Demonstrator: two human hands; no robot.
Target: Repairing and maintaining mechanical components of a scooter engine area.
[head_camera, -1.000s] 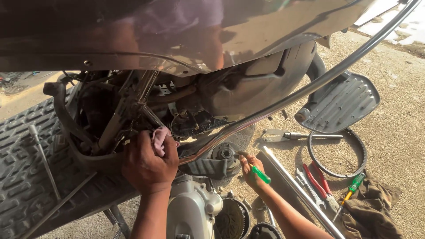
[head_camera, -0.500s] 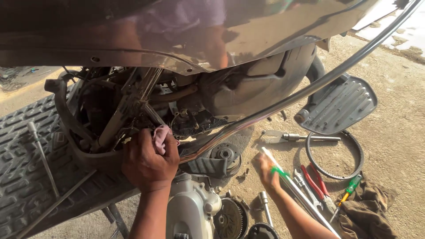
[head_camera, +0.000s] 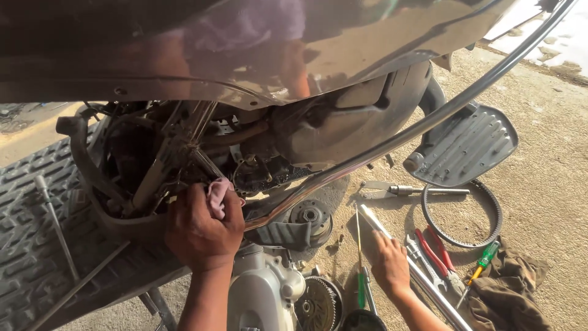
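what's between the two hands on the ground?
Head view: between the left hand, which presses a pink rag, and the right hand lie a silver engine cover, a toothed clutch disc and a green-handled screwdriver.

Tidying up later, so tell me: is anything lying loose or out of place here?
Yes: the rubber drive belt, red-handled pliers and green screwdrivers lie scattered on the concrete floor, off the machine.
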